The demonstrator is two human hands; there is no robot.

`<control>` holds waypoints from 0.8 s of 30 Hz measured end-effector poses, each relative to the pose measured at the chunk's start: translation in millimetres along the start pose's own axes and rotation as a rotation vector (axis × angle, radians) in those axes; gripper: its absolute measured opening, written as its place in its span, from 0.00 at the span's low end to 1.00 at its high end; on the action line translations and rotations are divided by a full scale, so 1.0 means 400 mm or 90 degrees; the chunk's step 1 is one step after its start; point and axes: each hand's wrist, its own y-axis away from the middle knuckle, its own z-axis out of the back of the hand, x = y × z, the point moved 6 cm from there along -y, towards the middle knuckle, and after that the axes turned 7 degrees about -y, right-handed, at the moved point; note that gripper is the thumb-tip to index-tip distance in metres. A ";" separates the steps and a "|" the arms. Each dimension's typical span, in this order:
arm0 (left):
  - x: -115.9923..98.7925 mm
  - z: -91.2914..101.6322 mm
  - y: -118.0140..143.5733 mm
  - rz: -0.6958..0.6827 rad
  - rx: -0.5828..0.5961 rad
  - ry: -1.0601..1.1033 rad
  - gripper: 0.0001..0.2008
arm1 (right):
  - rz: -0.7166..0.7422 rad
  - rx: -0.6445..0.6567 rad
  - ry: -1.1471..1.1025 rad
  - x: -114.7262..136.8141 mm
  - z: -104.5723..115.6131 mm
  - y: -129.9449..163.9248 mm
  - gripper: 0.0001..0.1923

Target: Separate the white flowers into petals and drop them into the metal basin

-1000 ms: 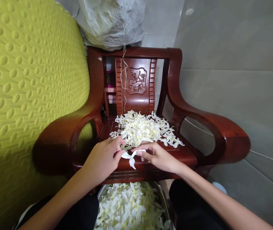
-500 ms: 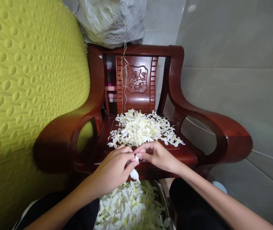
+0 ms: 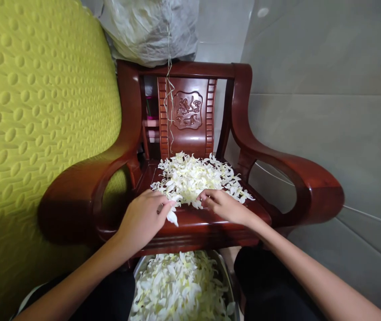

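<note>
My left hand (image 3: 146, 214) is closed, pinching a white flower (image 3: 173, 216) between thumb and fingers above the front of the seat. My right hand (image 3: 222, 204) reaches to the near edge of a pile of white flowers (image 3: 193, 176). Its fingers are curled together there, and whatever lies between the tips is too small to make out. The pile spreads over the dark red wooden chair seat (image 3: 217, 218). Below the seat, between my knees, a metal basin (image 3: 228, 281) is heaped with more white flowers (image 3: 180, 285).
Curved armrests (image 3: 310, 187) flank the seat. A yellow dimpled mat (image 3: 43, 89) stands upright on the left, and a grey tiled wall (image 3: 327, 89) rises on the right. A whitish plastic bag (image 3: 153, 31) sits behind the chair back, with string (image 3: 169, 89) hanging from it.
My hands, close together before, have moved apart. The left has shifted left and up with the white flower. The right has gone forward to the pile.
</note>
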 end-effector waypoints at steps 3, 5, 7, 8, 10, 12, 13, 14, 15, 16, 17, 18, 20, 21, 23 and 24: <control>0.012 0.011 -0.008 0.011 -0.070 0.020 0.17 | -0.044 -0.002 -0.002 -0.068 0.031 -0.019 0.13; 0.002 0.004 -0.011 -0.006 -0.061 0.039 0.17 | -0.070 0.005 0.006 -0.111 0.036 -0.028 0.13; -0.015 -0.014 -0.012 -0.036 -0.022 0.049 0.17 | -0.089 0.020 0.020 -0.148 0.024 -0.036 0.14; -0.026 -0.028 -0.010 -0.065 0.012 0.052 0.18 | -0.094 0.028 0.029 -0.163 0.012 -0.039 0.14; -0.053 -0.066 0.000 -0.148 0.100 0.057 0.17 | -0.098 0.050 0.051 -0.187 -0.022 -0.045 0.14; -0.074 -0.105 0.020 -0.227 0.187 0.060 0.13 | -0.103 0.070 0.081 -0.205 -0.060 -0.050 0.15; -0.080 -0.123 0.029 -0.253 0.222 0.057 0.12 | -0.107 0.079 0.097 -0.211 -0.078 -0.052 0.15; -0.083 -0.138 0.038 -0.267 0.250 0.047 0.12 | -0.112 0.087 0.112 -0.216 -0.094 -0.055 0.16; -0.085 -0.152 0.044 -0.273 0.272 0.034 0.13 | -0.117 0.094 0.125 -0.220 -0.108 -0.057 0.16; -0.086 -0.165 0.048 -0.278 0.291 0.019 0.14 | -0.120 0.102 0.136 -0.221 -0.120 -0.059 0.17; -0.088 -0.176 0.050 -0.283 0.308 0.005 0.15 | -0.123 0.111 0.146 -0.221 -0.130 -0.062 0.17; -0.089 -0.188 0.050 -0.290 0.322 -0.006 0.15 | -0.125 0.120 0.154 -0.220 -0.139 -0.064 0.17; -0.092 -0.215 0.044 -0.305 0.340 -0.023 0.14 | -0.128 0.136 0.170 -0.217 -0.152 -0.070 0.15; -0.092 -0.231 0.038 -0.311 0.344 -0.032 0.13 | -0.130 0.141 0.178 -0.216 -0.157 -0.073 0.14; -0.091 -0.268 0.027 -0.320 0.349 -0.054 0.11 | -0.135 0.145 0.196 -0.217 -0.164 -0.079 0.13; -0.090 -0.287 0.023 -0.323 0.348 -0.066 0.11 | -0.139 0.145 0.205 -0.219 -0.166 -0.083 0.13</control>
